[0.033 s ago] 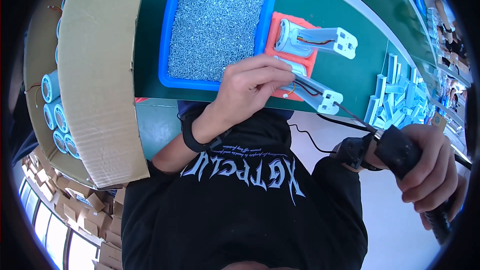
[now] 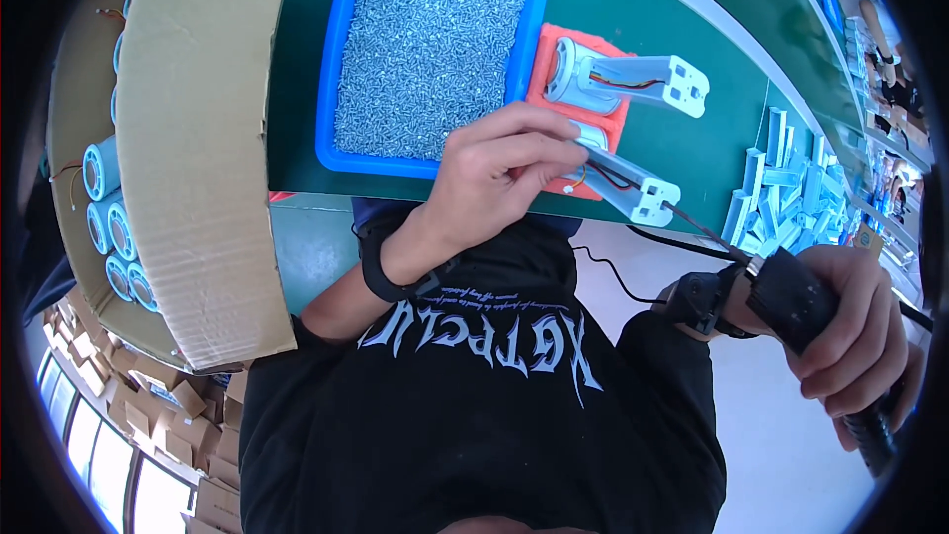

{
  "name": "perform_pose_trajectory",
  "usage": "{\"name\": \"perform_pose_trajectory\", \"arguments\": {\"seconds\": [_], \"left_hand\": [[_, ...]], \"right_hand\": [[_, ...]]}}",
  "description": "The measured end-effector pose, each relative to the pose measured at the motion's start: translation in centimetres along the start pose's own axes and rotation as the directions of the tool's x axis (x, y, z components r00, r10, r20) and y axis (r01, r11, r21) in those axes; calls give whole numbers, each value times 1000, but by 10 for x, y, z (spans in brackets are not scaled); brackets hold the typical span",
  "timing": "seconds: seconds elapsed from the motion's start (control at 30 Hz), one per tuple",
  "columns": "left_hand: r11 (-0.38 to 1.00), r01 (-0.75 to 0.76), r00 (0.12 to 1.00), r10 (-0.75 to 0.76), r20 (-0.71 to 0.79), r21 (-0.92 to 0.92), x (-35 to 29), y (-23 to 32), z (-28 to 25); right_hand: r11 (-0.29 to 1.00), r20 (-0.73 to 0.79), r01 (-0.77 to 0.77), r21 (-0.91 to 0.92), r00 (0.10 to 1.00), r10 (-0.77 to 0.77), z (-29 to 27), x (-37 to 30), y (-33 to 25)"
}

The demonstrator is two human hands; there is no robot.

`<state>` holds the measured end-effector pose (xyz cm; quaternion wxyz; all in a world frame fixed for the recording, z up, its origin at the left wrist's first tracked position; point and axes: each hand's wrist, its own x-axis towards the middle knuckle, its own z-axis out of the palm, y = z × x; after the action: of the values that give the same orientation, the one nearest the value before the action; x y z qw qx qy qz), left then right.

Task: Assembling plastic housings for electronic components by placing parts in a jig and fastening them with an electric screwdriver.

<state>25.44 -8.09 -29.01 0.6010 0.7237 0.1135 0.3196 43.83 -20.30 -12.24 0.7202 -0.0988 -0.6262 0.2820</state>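
My left hand (image 2: 504,163) pinches the near end of a pale plastic bracket (image 2: 638,195), with thin coloured wires running along its channel. That bracket joins a white cylindrical motor, mostly hidden behind my fingers, in a red foam holder (image 2: 616,117). In my right hand (image 2: 858,336) is a black electric screwdriver (image 2: 794,299), fingers wrapped round its body. Its long thin bit reaches the bracket's outer end, which has several holes; whether the tip sits in one I cannot tell. A second motor (image 2: 573,77) with its own bracket (image 2: 657,79) lies in the holder just beyond.
A blue tray (image 2: 324,129) full of small screws stands left of the holder on the green table (image 2: 682,25). Loose pale brackets (image 2: 781,193) lie piled at the right. A cardboard box (image 2: 198,158) of motors stands at the left. A black cable (image 2: 613,272) hangs below the table edge.
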Motion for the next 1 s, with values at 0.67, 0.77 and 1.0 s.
{"name": "perform_pose_trajectory", "arguments": {"seconds": [0.67, 0.77, 1.0], "left_hand": [[975, 2, 1000, 3, 21, -223, 2, -1, 1], [970, 25, 999, -19, 26, -243, 1, -1, 3], [958, -223, 972, 232, -32, 180, 16, 6, -26]], "right_hand": [[997, -147, -71, -8, 987, 69, -17, -10, -20], [995, -144, -92, -29, 986, 87, -13, -9, -15], [996, -8, -73, -51, 997, 73, -7, -9, -1]]}}
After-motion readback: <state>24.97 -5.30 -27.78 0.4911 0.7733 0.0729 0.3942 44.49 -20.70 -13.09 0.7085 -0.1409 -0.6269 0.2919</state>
